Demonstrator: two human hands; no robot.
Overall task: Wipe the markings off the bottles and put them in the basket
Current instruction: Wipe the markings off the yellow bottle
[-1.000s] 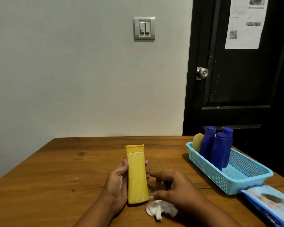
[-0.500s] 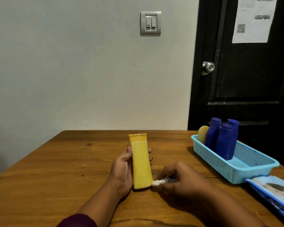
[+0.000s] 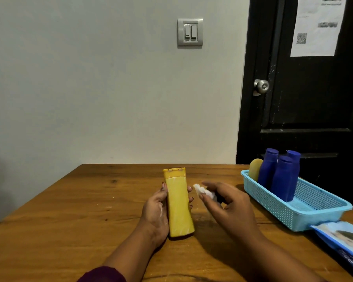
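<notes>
A tall yellow bottle (image 3: 178, 202) stands slightly tilted on the wooden table (image 3: 69, 220), cap end away from me. My left hand (image 3: 156, 212) grips it from the left side. My right hand (image 3: 228, 208) pinches a crumpled white wipe (image 3: 204, 192) just right of the bottle's upper part, not touching it. To the right a light-blue basket (image 3: 318, 216) holds three dark-blue bottles (image 3: 281, 178) and a yellowish bottle (image 3: 255, 169) at its far end.
A blue wipes packet (image 3: 342, 245) lies at the table's right edge, just in front of the basket. Behind are a grey wall with a light switch (image 3: 190, 32) and a black door (image 3: 306, 88) with a knob.
My right hand has picked the wipe up from the table near the bottle's base and raised it beside the bottle's upper part. The left hand still holds the bottle.
</notes>
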